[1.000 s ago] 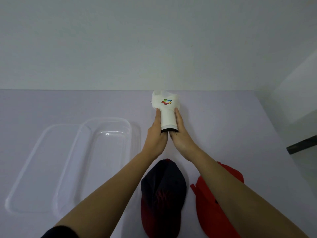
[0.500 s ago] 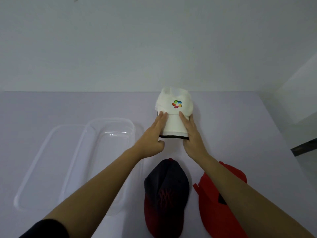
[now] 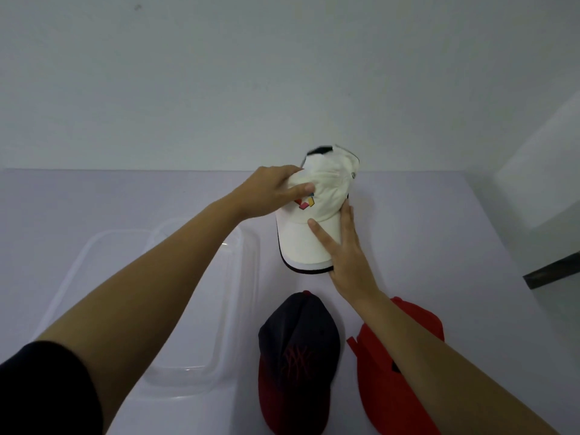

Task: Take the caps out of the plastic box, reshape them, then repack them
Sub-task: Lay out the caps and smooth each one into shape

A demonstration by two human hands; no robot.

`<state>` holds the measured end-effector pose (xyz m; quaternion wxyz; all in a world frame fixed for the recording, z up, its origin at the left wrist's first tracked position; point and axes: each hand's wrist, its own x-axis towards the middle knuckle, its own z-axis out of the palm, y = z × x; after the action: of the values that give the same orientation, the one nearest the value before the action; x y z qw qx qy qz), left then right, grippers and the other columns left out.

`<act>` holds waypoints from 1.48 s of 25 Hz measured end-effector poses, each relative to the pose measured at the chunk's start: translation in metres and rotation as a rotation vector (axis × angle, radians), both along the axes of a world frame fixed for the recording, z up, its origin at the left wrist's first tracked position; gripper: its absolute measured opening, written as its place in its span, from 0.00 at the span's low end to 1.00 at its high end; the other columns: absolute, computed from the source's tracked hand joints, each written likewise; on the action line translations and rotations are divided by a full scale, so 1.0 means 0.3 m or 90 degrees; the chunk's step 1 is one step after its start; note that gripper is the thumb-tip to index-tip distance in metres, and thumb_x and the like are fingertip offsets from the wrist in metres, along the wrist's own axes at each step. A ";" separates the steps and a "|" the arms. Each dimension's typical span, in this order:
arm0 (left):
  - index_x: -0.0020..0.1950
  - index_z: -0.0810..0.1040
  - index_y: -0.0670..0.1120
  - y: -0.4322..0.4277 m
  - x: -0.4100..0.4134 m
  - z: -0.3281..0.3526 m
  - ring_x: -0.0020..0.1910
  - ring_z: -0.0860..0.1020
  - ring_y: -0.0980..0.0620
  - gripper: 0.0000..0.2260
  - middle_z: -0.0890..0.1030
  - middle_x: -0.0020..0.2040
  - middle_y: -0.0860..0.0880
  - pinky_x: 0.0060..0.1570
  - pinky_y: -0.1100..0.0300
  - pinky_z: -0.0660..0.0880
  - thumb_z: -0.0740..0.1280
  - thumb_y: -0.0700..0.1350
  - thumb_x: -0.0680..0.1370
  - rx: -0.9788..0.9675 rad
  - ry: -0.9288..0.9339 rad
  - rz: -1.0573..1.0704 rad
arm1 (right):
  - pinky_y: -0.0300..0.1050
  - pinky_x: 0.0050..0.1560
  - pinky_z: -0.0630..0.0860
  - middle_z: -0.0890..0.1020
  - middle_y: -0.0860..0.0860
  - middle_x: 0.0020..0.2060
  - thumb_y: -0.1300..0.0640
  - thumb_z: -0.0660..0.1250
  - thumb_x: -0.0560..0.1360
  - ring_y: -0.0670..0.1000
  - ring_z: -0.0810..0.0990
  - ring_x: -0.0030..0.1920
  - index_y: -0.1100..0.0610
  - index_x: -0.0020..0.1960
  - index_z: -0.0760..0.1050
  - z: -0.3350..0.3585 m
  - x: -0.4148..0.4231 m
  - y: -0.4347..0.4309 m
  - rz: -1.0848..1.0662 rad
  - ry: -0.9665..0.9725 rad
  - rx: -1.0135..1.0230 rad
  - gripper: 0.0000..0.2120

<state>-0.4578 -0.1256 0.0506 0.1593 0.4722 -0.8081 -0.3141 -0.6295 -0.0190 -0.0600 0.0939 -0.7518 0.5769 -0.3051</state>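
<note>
A white cap [image 3: 326,196] with a coloured logo and a black-edged brim rests on the pale table, far centre. My left hand [image 3: 270,193] grips the left side of its crown, thumb on the logo. On the right side of the brim lies my right hand [image 3: 345,252], fingers spread and holding the edge. A dark navy cap [image 3: 298,350] with a red brim lies near me, and a red cap [image 3: 392,372] lies to its right, partly under my right forearm. The clear plastic box [image 3: 232,309] stands empty on the left.
A clear lid [image 3: 78,268] lies left of the box, partly behind my left arm. A white wall rises behind the table's far edge. On the right, a white panel and a dark ledge [image 3: 552,271] stand beyond the table's side.
The white cap went from a narrow squeezed fold to an open rounded shape. My left hand moved up from the brim onto the crown; my right hand stayed at the brim.
</note>
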 end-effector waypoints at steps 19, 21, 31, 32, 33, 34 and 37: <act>0.64 0.72 0.49 0.043 -0.051 -0.020 0.50 0.73 0.61 0.21 0.77 0.53 0.53 0.50 0.65 0.68 0.67 0.56 0.75 -0.114 0.158 0.124 | 0.61 0.65 0.70 0.74 0.58 0.66 0.46 0.59 0.76 0.60 0.73 0.65 0.56 0.70 0.66 0.127 0.029 -0.078 0.048 -1.128 0.424 0.25; 0.72 0.60 0.51 0.056 -0.052 -0.039 0.61 0.71 0.52 0.34 0.71 0.65 0.48 0.57 0.56 0.71 0.67 0.62 0.72 0.083 0.257 0.261 | 0.61 0.65 0.70 0.73 0.59 0.67 0.48 0.57 0.78 0.61 0.73 0.65 0.57 0.71 0.66 0.128 0.038 -0.089 0.045 -1.145 0.409 0.24; 0.56 0.80 0.45 0.090 -0.015 -0.145 0.53 0.82 0.47 0.18 0.84 0.53 0.46 0.53 0.51 0.78 0.71 0.55 0.72 0.594 0.592 0.339 | 0.58 0.55 0.78 0.79 0.57 0.61 0.42 0.59 0.76 0.58 0.79 0.58 0.56 0.66 0.71 0.091 0.029 -0.114 -0.032 -1.024 0.494 0.25; 0.56 0.80 0.44 0.080 -0.014 -0.170 0.53 0.82 0.47 0.18 0.84 0.53 0.46 0.54 0.51 0.78 0.71 0.54 0.72 0.588 0.594 0.343 | 0.57 0.55 0.78 0.80 0.57 0.60 0.42 0.59 0.76 0.57 0.80 0.58 0.56 0.66 0.71 0.075 0.022 -0.121 -0.062 -0.977 0.494 0.25; 0.57 0.80 0.43 0.075 -0.014 -0.195 0.53 0.82 0.46 0.18 0.84 0.53 0.45 0.54 0.51 0.78 0.71 0.53 0.72 0.580 0.585 0.347 | 0.56 0.56 0.78 0.80 0.56 0.60 0.42 0.60 0.76 0.56 0.80 0.58 0.57 0.66 0.71 0.051 0.014 -0.128 -0.092 -0.935 0.498 0.25; 0.58 0.80 0.42 0.067 -0.011 -0.230 0.53 0.82 0.46 0.19 0.84 0.53 0.45 0.52 0.51 0.79 0.71 0.53 0.73 0.567 0.564 0.347 | 0.55 0.56 0.78 0.80 0.55 0.59 0.43 0.60 0.76 0.55 0.80 0.58 0.57 0.66 0.70 0.027 0.007 -0.134 -0.122 -0.898 0.511 0.25; 0.60 0.78 0.42 0.065 -0.012 -0.331 0.51 0.83 0.46 0.20 0.84 0.54 0.45 0.44 0.54 0.81 0.71 0.52 0.73 0.559 0.516 0.365 | 0.48 0.51 0.77 0.80 0.49 0.58 0.45 0.59 0.78 0.49 0.79 0.54 0.56 0.66 0.70 -0.051 -0.011 -0.133 -0.216 -0.784 0.570 0.22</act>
<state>-0.4613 -0.1060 -0.0487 0.3210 0.5338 -0.3237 -0.7122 -0.6328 -0.0589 -0.0754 0.6438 -0.2393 0.5963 -0.4155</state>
